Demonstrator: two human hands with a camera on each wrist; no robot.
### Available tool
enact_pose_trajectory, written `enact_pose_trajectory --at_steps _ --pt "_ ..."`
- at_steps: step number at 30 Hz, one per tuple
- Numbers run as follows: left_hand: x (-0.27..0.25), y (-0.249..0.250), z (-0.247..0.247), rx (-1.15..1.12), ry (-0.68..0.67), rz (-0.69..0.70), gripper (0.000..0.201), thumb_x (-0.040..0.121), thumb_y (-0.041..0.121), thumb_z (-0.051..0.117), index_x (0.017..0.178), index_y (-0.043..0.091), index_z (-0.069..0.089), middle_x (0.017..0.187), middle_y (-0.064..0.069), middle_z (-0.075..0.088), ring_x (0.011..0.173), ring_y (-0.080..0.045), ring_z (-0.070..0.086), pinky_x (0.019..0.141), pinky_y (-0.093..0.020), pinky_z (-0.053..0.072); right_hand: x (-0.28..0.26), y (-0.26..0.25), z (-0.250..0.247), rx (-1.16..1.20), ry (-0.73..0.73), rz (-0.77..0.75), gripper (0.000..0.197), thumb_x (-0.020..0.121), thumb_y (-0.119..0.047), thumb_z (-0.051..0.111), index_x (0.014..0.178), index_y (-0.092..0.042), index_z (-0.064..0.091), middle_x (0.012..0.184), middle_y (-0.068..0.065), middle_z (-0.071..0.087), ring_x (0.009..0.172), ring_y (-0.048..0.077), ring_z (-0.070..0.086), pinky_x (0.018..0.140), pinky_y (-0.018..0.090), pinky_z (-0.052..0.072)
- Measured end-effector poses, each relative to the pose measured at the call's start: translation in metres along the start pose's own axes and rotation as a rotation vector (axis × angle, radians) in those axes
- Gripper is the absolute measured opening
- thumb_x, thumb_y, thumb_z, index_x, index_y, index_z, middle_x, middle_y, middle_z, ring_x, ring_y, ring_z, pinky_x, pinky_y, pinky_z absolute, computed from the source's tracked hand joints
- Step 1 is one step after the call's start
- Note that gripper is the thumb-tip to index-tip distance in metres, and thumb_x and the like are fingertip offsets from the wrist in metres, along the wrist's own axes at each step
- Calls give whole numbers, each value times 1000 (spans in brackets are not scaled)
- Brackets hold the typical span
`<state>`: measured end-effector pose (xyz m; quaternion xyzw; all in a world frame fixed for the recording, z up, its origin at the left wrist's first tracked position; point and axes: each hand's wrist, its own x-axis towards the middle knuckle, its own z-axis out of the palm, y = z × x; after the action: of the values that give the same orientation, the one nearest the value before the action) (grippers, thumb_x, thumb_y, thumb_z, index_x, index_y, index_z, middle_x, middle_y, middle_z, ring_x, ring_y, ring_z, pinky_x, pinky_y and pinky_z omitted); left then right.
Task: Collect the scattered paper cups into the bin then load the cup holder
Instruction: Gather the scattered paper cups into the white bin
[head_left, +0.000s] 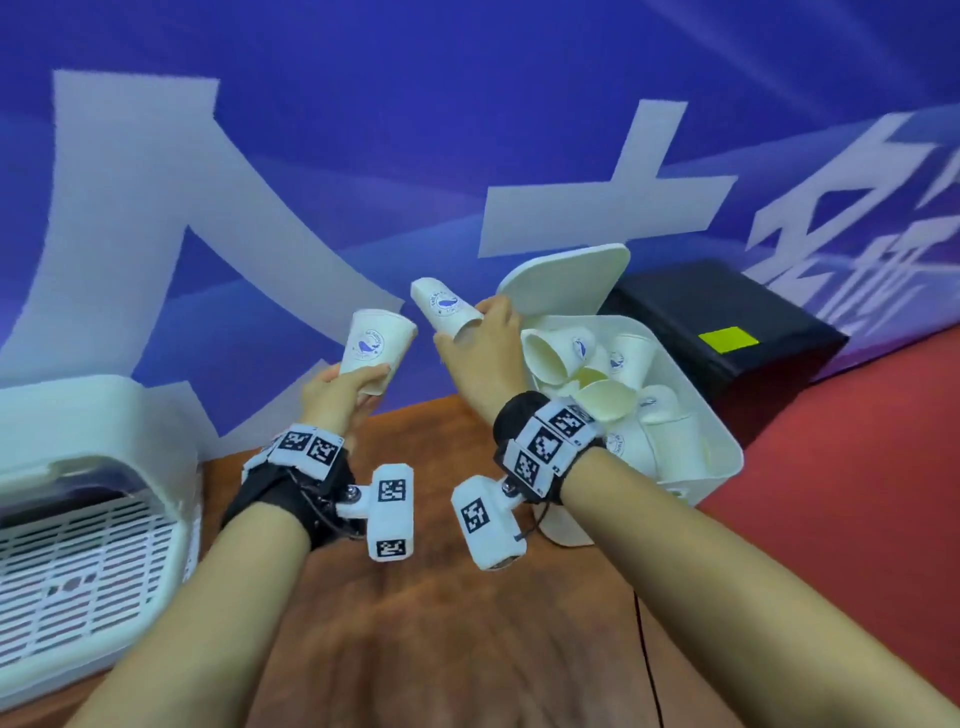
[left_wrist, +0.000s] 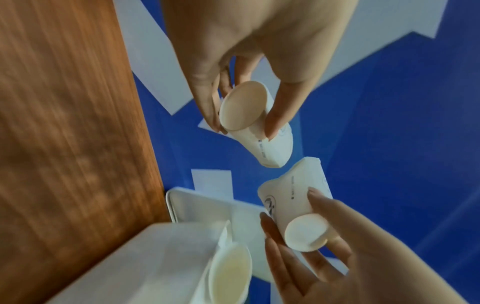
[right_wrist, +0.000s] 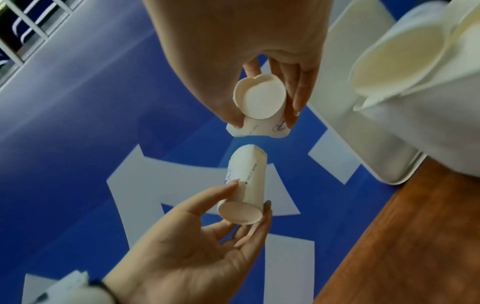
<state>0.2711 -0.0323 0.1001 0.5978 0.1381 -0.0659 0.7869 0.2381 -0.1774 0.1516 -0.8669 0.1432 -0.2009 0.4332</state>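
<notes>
My left hand (head_left: 363, 379) grips a white paper cup (head_left: 376, 348) near its base, mouth tilted up and to the right. My right hand (head_left: 467, 322) pinches a second cup (head_left: 447, 312) near its base, and this cup looks dented. In the left wrist view the left hand's cup (left_wrist: 272, 152) and the right hand's cup (left_wrist: 293, 197) point mouth to mouth, a small gap apart. The right wrist view shows the same pair, the dented cup (right_wrist: 259, 102) above the other cup (right_wrist: 246, 176). Both cups hang in the air left of the white bin (head_left: 722, 452), which holds several cups.
The bin's lid (head_left: 566, 275) stands open behind it. A black box (head_left: 727, 322) sits to the bin's right by the blue wall. A white slatted cup holder (head_left: 78, 467) stands at the left edge. The wooden table (head_left: 441, 597) lies under my wrists.
</notes>
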Motion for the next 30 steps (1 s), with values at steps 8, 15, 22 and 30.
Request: enact_pose_trajectory --at_steps 8,15,22,30 --pt "-49 42 82 118 -203 -53 38 71 -3 74 106 -5 59 103 -21 66 76 -24 62 60 -27 52 14 -3 -111 0 85 188 52 83 -33 68 117 -4 43 122 13 47 108 29 52 90 37 45" --pt "-69 49 159 439 -312 1 60 52 18 85 104 4 59 100 -11 68 80 -17 61 62 -25 46 30 32 -178 16 148 301 54 80 -26 72 116 0 41 124 16 43 108 31 51 88 36 44" --pt "-65 7 241 814 -305 235 89 61 17 85 132 13 31 114 -8 52 109 -30 55 91 -39 48 59 105 -203 33 91 407 51 66 -25 71 100 -11 35 109 9 39 102 34 54 88 51 50" --pt "-29 -17 296 1299 -220 251 66 69 59 64 127 27 54 128 -3 51 126 -26 39 105 -40 35 113 165 -213 -53 -180 411 57 83 -26 67 130 -12 37 130 13 35 115 28 45 98 30 38"
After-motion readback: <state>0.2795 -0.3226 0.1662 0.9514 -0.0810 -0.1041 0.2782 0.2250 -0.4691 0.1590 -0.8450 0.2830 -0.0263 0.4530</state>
